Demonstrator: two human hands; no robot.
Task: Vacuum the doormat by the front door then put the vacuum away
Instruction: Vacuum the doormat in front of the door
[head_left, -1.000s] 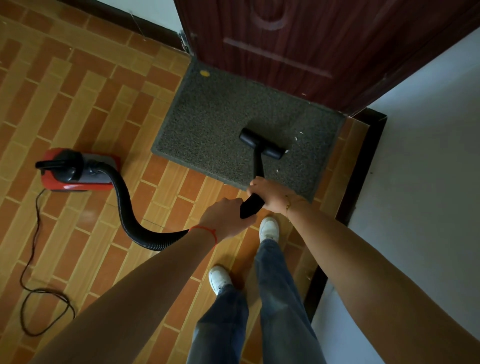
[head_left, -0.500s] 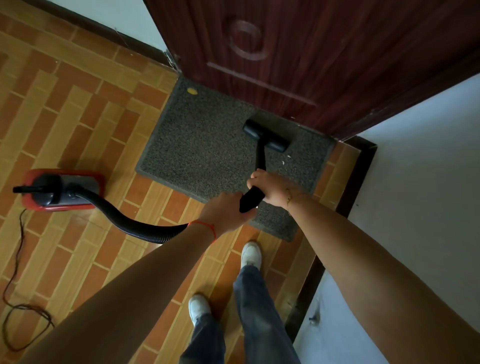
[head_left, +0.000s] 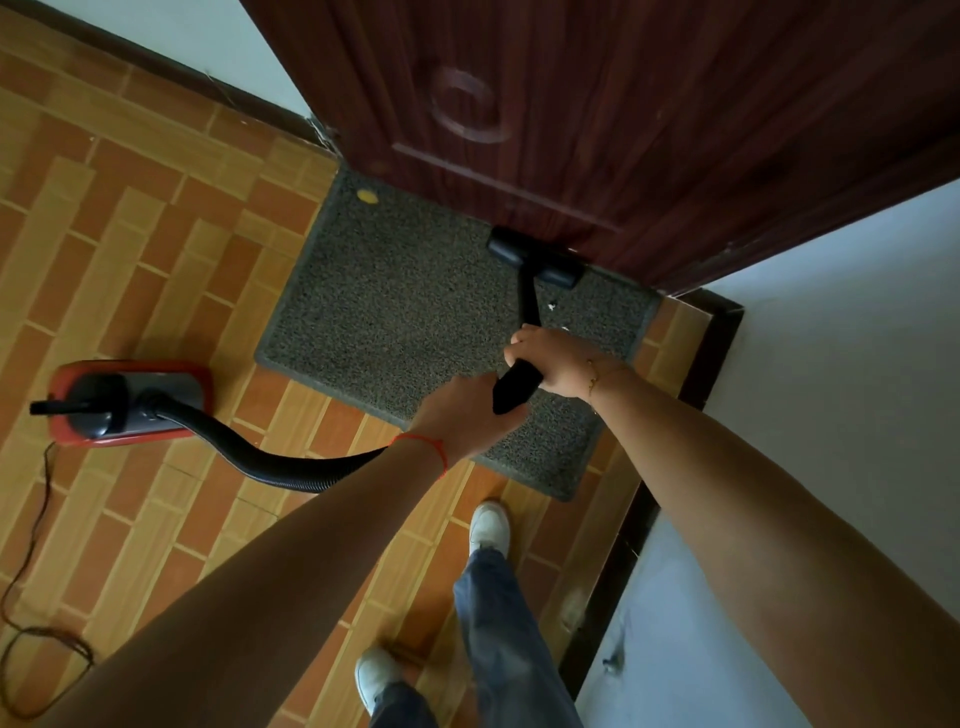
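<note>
A dark grey doormat (head_left: 405, 306) lies in front of the brown door (head_left: 597, 114). The vacuum's black nozzle head (head_left: 535, 257) rests on the mat's far edge, right against the door. Its black wand (head_left: 529, 304) runs back to my hands. My right hand (head_left: 558, 361) grips the wand higher up; my left hand (head_left: 462, 410) holds its rear end where the ribbed black hose (head_left: 270, 457) joins. The hose curves left to the red and black vacuum body (head_left: 124, 402) on the tiled floor. A yellow speck (head_left: 367, 196) and white crumbs (head_left: 551, 306) lie on the mat.
A white wall (head_left: 831, 374) with dark skirting (head_left: 628, 551) closes off the right side. The power cord (head_left: 31, 597) trails in loops at the lower left. My feet in white shoes (head_left: 488, 527) stand on the orange brick-pattern tiles just short of the mat.
The nozzle head has slid forward across the mat from its middle to the door's foot. I have stepped closer, and both hands have moved forward with the wand.
</note>
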